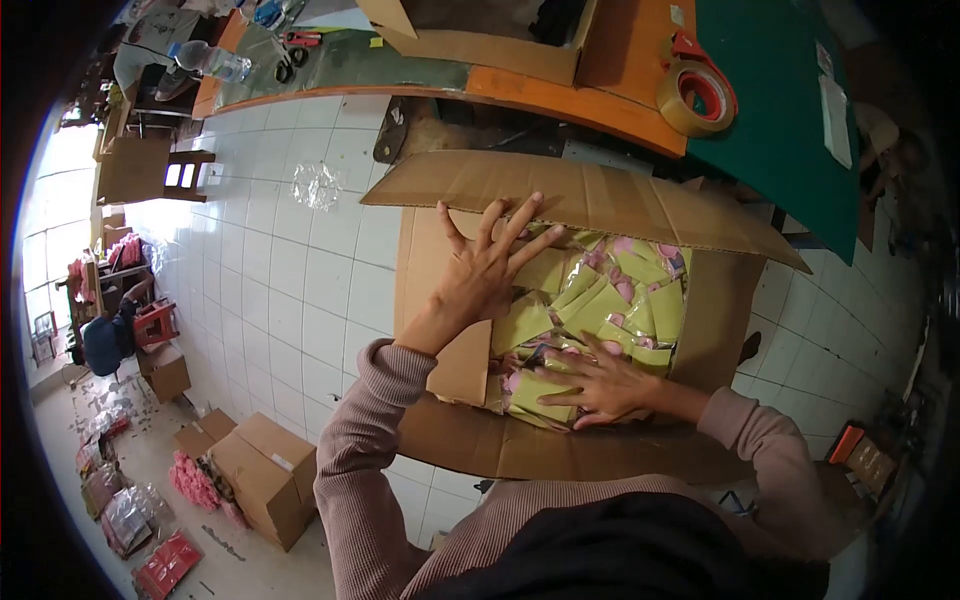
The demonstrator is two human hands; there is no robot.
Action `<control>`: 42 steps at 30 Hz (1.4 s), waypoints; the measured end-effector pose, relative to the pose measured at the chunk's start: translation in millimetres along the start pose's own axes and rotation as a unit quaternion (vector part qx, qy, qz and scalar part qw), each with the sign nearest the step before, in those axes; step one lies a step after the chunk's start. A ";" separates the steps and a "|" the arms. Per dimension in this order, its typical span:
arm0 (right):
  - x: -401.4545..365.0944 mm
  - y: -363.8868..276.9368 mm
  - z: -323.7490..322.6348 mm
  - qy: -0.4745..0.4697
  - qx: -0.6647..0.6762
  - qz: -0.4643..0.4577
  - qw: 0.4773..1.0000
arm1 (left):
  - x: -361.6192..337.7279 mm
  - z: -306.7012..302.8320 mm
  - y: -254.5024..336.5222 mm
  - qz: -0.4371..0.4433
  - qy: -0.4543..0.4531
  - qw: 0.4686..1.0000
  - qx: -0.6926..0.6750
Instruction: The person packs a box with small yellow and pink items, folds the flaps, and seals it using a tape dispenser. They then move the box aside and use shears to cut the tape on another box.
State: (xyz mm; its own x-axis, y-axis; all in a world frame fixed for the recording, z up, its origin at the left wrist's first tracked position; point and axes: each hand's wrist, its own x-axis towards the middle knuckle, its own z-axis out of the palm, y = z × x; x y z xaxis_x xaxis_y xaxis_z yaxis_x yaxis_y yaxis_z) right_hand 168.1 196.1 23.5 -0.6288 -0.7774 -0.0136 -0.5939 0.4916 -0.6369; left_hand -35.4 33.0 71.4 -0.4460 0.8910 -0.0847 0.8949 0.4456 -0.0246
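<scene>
An open cardboard box (pixel 722 310) stands before me with its flaps spread outward. Inside lie many clear plastic packets (pixel 640 300) with yellow-green cards and pink pieces, filling it close to the rim. My left hand (pixel 487 262) is spread at the far left corner of the box, fingertips at the base of the far flap (pixel 600 195). My right hand (pixel 598 384) rests on the packets near the front side, palm down with fingers spread. Part of the packets is hidden beneath it.
Beyond the box, a table (pixel 520 85) carries a tape dispenser (pixel 697 95), another carton (pixel 495 45), scissors (pixel 290 60) and a plastic bottle (pixel 210 62). Closed cartons (pixel 265 470) sit on the tiled floor at left. A person (pixel 110 335) is at the far left.
</scene>
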 end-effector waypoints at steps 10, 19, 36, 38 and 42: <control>61.1 38.6 10.0 0.131 0.017 0.152 0.979 | -0.4 0.1 -3.7 0.006 -0.009 1.000 -0.022; 45.1 42.9 -16.7 0.033 0.018 0.198 0.980 | -5.0 7.1 -5.0 0.010 0.004 0.999 -0.040; -45.5 17.1 -31.2 0.173 -0.153 0.254 0.939 | -22.6 30.0 6.6 -0.001 0.053 0.998 -0.032; -44.3 23.1 -22.8 0.174 -0.159 0.346 0.908 | -22.4 35.6 9.9 0.034 -0.033 0.995 -0.083; -51.9 33.1 11.4 0.189 -0.245 0.269 0.912 | -22.1 46.6 7.2 0.038 -0.048 0.992 -0.109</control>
State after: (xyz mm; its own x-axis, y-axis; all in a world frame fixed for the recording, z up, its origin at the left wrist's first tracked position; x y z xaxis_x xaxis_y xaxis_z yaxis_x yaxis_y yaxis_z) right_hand 186.8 248.2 -5.7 -0.9685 -0.2266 0.1038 -0.2431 0.9504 -0.1940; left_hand -18.3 12.4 26.6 -0.3652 0.9149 -0.1719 0.8965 0.3954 0.1998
